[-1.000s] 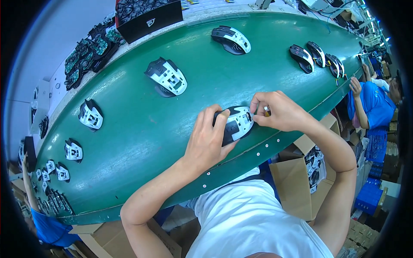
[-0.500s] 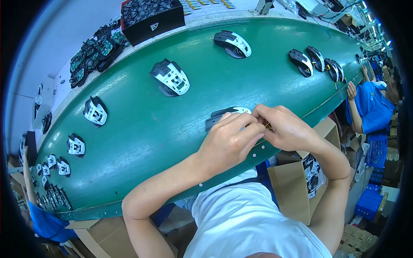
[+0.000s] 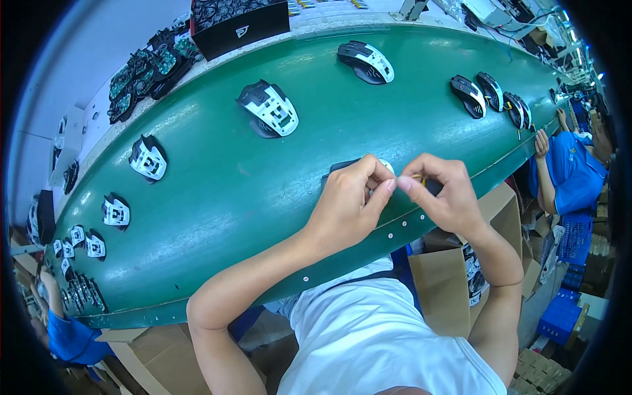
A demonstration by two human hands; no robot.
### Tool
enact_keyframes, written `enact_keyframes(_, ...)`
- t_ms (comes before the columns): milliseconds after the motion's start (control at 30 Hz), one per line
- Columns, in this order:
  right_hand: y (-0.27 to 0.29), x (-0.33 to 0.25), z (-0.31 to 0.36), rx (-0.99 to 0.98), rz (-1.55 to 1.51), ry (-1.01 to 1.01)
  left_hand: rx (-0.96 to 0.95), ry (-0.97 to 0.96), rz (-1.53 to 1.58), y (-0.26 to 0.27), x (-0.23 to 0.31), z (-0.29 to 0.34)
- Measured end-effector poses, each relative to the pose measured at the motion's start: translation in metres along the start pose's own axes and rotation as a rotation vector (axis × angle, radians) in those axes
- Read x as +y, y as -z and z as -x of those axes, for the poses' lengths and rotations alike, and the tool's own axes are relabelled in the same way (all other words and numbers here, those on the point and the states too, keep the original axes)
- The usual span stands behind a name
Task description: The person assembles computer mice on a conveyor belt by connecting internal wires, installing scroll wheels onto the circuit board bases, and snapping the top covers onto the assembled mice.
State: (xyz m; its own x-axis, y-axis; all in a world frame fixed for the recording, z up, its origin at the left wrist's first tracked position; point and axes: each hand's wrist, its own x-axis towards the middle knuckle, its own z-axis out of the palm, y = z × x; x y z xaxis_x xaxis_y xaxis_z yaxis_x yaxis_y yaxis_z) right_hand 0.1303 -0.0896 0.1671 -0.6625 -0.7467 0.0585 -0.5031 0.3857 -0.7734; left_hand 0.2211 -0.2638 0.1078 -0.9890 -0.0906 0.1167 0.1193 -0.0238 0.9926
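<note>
My left hand [image 3: 349,207] is closed in a pinch, thumb against forefinger, over the near part of the green belt. Whatever lies between those fingertips is hidden or too small to tell. Just to its right my right hand [image 3: 451,197] is also closed, its thumb tip close to the left one. A thin yellow wire [image 3: 419,178] shows among the right fingers, with something dark behind it. Behind my left hand sits a black-and-white computer mouse shell [image 3: 339,167], mostly covered by the hand.
More mouse shells [image 3: 268,108] are spread along the green belt [image 3: 217,217]. Several stand grouped at the right [image 3: 469,97]. A black box of dark parts [image 3: 240,29] and circuit boards [image 3: 148,76] line the far ledge. Cardboard boxes [image 3: 441,283] stand below. Co-workers in blue [image 3: 573,164] sit at both ends.
My hands have drawn slightly apart, and the right fingers have opened out a little around the yellow wire. The far mouse shells have shifted slightly right and up in view.
</note>
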Motion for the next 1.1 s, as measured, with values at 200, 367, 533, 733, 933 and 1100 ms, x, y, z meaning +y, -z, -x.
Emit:
enact_keyframes(200, 0.008, -0.010, -0.002, -0.003, 0.058, -0.038, -0.147, 0.259, 0.352, 0.009, 0.002, -0.009)
enact_keyframes(367, 0.008, -0.019, -0.004, -0.057, 0.103, -0.013, -0.232, 0.253, 0.396, 0.022, 0.008, -0.012)
enact_keyframes(533, 0.016, -0.012, -0.004, -0.002, 0.051, -0.005, -0.074, -0.255, -0.214, 0.022, 0.013, -0.015)
enact_keyframes(733, -0.002, 0.027, 0.000, -0.014, 0.012, -0.040, -0.076, -0.374, -0.780, 0.031, -0.015, 0.006)
enact_keyframes(933, -0.007, 0.039, 0.016, 0.053, 0.002, -0.088, -0.123, -0.408, -0.891, 0.023, -0.038, 0.016)
enact_keyframes(1100, -0.005, 0.049, 0.021, 0.072, 0.018, -0.132, -0.147, -0.388, -0.855, 0.025, -0.040, 0.015)
